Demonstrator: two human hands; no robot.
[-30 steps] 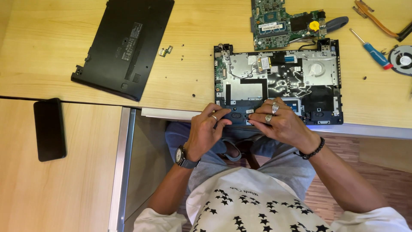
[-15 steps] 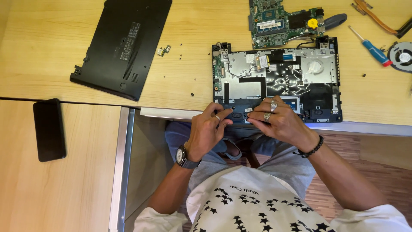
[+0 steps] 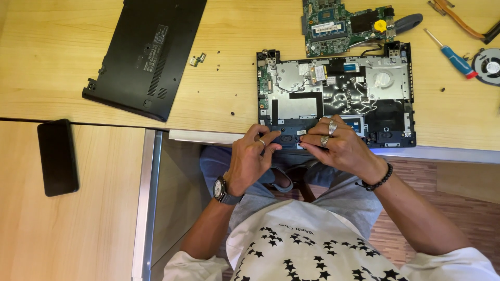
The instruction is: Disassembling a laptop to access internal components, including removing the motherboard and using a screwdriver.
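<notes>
Since the earlier frames almost nothing is shifting: both hands are staying at the near edge of the opened laptop base (image 3: pixel 336 96), with only the fingertips creeping slightly along it. The left hand (image 3: pixel 251 158) is curling its fingers onto the dark strip at the front lip of the chassis, and the right hand (image 3: pixel 338 145), wearing rings, is pinching the same strip just beside it; the two hands are sitting close together, nearly touching, but whether they are truly clamping a part or only pressing on it I cannot tell. The laptop base is lying flat on the wooden desk (image 3: pixel 62 62), its front edge overhanging the desk's metal rim slightly, right above the person's lap. Judging by looks, the shell is handling as a light, fairly stiff plastic tray, while the foil, thin cables and small boards inside are looking fragile, so the outer frame and corners seem the safe places to grip. Farther out, a green circuit board (image 3: pixel 346 21) is resting just behind the base, a blue-handled screwdriver (image 3: pixel 452 54) and a round fan (image 3: pixel 488 65) are lying to the right, and a black bottom cover (image 3: pixel 151 52) is sitting well apart on the left, with loose screws scattered between. A black phone (image 3: pixel 57 156) is lying on the lower side table, and the floor below is showing reddish planks.
</notes>
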